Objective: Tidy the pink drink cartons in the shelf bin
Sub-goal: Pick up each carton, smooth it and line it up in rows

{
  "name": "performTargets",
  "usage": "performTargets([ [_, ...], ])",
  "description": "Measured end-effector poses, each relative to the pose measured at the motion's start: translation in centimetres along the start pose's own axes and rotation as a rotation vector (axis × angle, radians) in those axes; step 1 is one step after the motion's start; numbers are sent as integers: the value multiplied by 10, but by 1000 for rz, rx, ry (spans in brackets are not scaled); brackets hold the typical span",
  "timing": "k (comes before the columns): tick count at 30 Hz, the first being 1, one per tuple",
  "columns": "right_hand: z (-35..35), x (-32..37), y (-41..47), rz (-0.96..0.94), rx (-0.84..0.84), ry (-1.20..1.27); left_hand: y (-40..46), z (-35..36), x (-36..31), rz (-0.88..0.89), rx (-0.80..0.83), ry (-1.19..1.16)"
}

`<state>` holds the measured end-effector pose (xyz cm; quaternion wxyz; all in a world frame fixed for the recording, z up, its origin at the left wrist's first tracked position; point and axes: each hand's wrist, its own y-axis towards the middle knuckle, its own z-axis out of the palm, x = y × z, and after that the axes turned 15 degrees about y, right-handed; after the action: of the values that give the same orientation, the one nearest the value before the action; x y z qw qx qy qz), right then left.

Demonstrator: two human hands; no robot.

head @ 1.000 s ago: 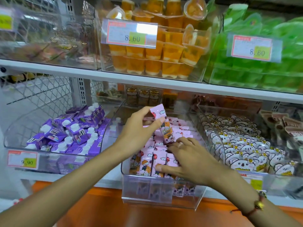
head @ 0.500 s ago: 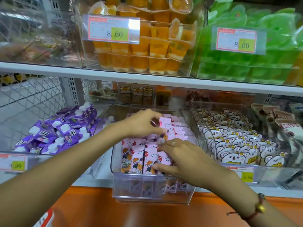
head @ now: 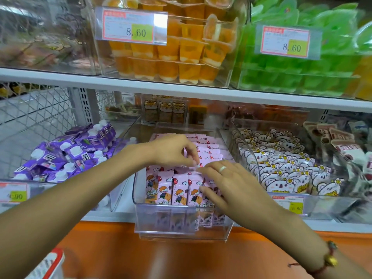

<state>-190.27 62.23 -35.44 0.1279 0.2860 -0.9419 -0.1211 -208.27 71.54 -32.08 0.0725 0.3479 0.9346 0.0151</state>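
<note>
Pinching a pink carton [head: 198,165] with left hand [head: 173,152]; right hand [head: 227,184] flat, fingers straight, pressing front-row cartons [head: 177,189]. Gap at six o'clock of pinch; carton upright.

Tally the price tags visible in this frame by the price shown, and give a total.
Pink-bordered paper price tags reading 8.60: 2
Price tag ending in 90, first digit unclear: 1
Price tag ending in 80, first digit blurred: 1
Total: 4
</note>
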Motion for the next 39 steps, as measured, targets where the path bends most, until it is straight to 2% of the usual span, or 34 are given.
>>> performTargets([
  [3, 2, -2, -1, 6, 16, 35, 4, 5, -6, -3, 129, 120],
  [9, 1, -2, -1, 27, 22, 51, 11, 5, -12, -94, 148, 233],
  [16, 1, -4, -1, 40, -7, 77, 1, 13, -13, -133, -28, 248],
  [21, 2, -4, 0, 45, -10, 78, -16, 9, -18, -224, -311, 65],
  [27, -3, -5, 2, 45, -40, 117, -44, -9, -21, -344, -563, -376],
  [29, -6, -5, 4, 60, -119, 213, -55, -14, -20, -353, -685, -555],
  [32, -9, 4, 9, 129, -370, 559, -68, -18, -29, -349, -832, -778],
  [33, -11, 9, 12, 162, -415, 703, -69, -16, -32, -354, -841, -799],
  [35, -13, 21, 17, 202, -393, 897, -71, -10, -39, -363, -799, -807],
  [39, -11, 36, 26, 126, -323, 919, -69, 4, -48, -364, -721, -1043],
])
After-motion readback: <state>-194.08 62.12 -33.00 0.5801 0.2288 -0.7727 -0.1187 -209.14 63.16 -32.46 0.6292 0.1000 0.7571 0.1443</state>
